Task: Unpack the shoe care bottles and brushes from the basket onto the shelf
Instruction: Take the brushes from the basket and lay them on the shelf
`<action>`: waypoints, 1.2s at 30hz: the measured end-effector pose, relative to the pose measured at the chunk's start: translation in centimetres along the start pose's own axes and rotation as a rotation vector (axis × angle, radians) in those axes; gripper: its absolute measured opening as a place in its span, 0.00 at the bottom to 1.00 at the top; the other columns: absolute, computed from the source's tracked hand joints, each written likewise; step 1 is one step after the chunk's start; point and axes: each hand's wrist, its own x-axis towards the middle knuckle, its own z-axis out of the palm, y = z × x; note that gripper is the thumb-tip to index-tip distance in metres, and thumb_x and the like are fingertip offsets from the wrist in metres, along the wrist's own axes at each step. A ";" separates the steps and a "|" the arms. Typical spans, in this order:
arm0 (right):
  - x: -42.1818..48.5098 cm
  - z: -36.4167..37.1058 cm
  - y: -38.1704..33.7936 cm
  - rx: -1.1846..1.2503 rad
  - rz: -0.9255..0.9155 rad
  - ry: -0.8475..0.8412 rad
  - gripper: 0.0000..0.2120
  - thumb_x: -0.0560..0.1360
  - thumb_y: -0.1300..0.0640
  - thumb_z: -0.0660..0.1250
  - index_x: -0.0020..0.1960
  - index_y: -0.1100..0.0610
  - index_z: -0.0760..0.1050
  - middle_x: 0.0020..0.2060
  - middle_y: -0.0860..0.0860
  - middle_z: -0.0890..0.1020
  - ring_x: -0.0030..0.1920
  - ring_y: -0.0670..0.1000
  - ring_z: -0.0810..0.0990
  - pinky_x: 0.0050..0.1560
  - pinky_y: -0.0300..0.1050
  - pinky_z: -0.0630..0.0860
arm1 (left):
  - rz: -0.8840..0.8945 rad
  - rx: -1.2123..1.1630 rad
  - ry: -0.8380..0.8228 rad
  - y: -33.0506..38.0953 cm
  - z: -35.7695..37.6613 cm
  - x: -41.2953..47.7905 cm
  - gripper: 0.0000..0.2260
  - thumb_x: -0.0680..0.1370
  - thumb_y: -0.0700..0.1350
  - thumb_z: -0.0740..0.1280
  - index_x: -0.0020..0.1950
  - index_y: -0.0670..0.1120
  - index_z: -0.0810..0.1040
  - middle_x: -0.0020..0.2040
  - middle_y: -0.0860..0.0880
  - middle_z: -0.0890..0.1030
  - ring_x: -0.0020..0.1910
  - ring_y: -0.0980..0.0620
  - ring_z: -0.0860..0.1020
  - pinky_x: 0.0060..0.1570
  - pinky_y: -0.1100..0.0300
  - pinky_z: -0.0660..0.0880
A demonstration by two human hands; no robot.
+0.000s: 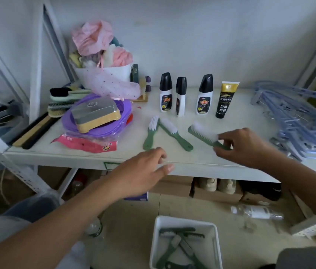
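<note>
The right hand's fingers [223,141] are pinched on the handle of a green brush [203,135], whose white bristles point away over the shelf [192,158]; the brush looks just at or on the shelf top, though I cannot tell if it rests there. The right hand [244,147] sits to the right of two more brushes [165,133] already lying on the shelf. Behind them stand three white bottles [180,96] with black caps and a black tube [225,100], all upright in a row. The left hand [143,171] hovers at the shelf's front edge, fingers loosely spread and holding nothing. Down on the floor, the white basket [217,243] holds several brushes more.

The step in hand seems to be setting down the third brush. Next, the fingers should let go of the handle and a hand should reach down into the basket for another brush, laying it on the bare patch beside the others.
</note>
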 end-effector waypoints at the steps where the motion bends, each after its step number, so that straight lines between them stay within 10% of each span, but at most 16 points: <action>1: 0.9 0.4 0.5 0.027 0.023 0.012 0.16 0.73 0.46 0.69 0.59 0.47 0.82 0.32 0.48 0.83 0.34 0.48 0.79 0.38 0.47 0.78 | 0.017 0.042 -0.024 0.3 0.4 0.2 0.21 0.82 0.64 0.54 0.69 0.54 0.67 0.67 0.56 0.73 0.65 0.58 0.71 0.64 0.52 0.71; 16: 8.2 4.6 0.3 0.014 0.108 0.003 0.17 0.76 0.48 0.68 0.62 0.54 0.75 0.48 0.55 0.83 0.46 0.56 0.81 0.47 0.51 0.80 | 0.187 -0.045 -0.079 1.5 0.8 1.8 0.20 0.82 0.65 0.55 0.70 0.57 0.68 0.66 0.63 0.71 0.66 0.66 0.68 0.66 0.57 0.71; 23: 5.2 4.4 -2.1 -0.005 0.077 0.074 0.25 0.76 0.50 0.68 0.70 0.54 0.65 0.59 0.57 0.75 0.50 0.60 0.81 0.48 0.53 0.80 | 0.202 -0.128 -0.053 1.2 0.1 0.2 0.16 0.83 0.60 0.59 0.67 0.56 0.73 0.60 0.62 0.75 0.55 0.73 0.71 0.50 0.75 0.68; 31: -4.7 5.0 -7.8 0.033 -0.146 0.155 0.10 0.75 0.51 0.64 0.55 0.50 0.67 0.48 0.49 0.74 0.35 0.54 0.76 0.33 0.50 0.75 | 0.140 -0.056 -0.171 -0.1 0.6 -1.9 0.12 0.82 0.56 0.63 0.65 0.57 0.74 0.61 0.59 0.78 0.57 0.63 0.76 0.60 0.59 0.74; 36: -8.9 8.8 -8.7 -0.047 -0.229 0.053 0.08 0.75 0.51 0.61 0.53 0.51 0.68 0.46 0.48 0.73 0.33 0.53 0.77 0.27 0.48 0.73 | 0.141 0.039 -0.227 0.3 1.3 -3.0 0.14 0.83 0.54 0.62 0.68 0.54 0.71 0.54 0.61 0.74 0.47 0.65 0.74 0.46 0.66 0.69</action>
